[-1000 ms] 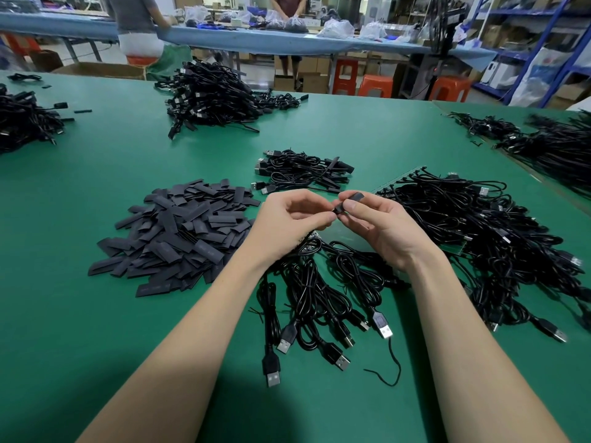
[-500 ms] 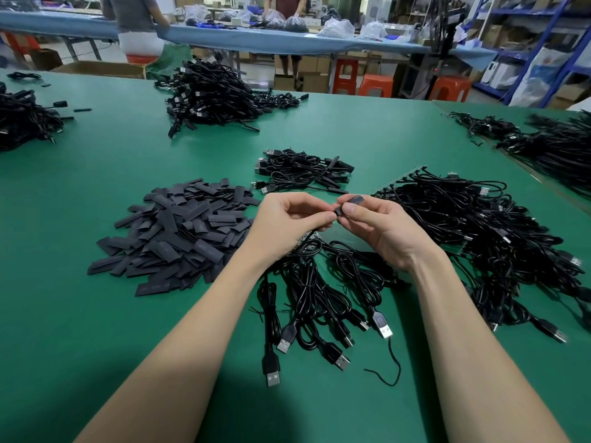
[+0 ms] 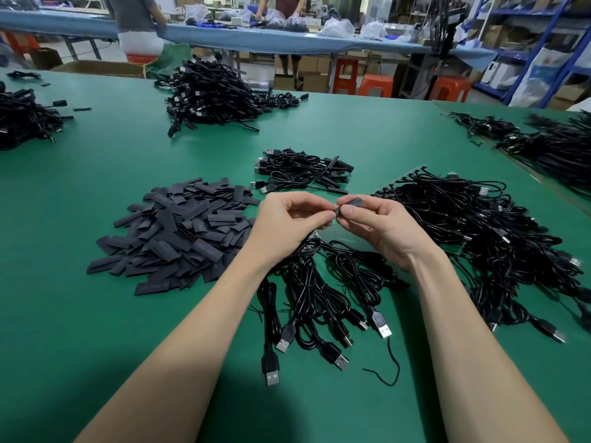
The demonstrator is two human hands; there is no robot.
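Both hands meet above the green table (image 3: 80, 330). My right hand (image 3: 380, 231) pinches a short flat black sleeve (image 3: 351, 203) between thumb and fingers. My left hand (image 3: 287, 223) has its fingers curled, their tips at the near end of that sleeve; what they hold is hidden. A bundle of black USB cables (image 3: 319, 302) lies under the hands, plugs pointing toward me. A pile of flat black sleeves (image 3: 179, 231) lies to the left.
A big heap of black cables (image 3: 486, 238) fills the right side, a small bundle (image 3: 303, 171) lies just beyond the hands, and more heaps sit at the far middle (image 3: 214, 94), far left (image 3: 22, 116) and far right (image 3: 550, 145). People stand at a blue table (image 3: 287, 43) behind.
The hands stay together over the cable bundle, with only slight finger movement on the sleeve. Nothing else has moved.
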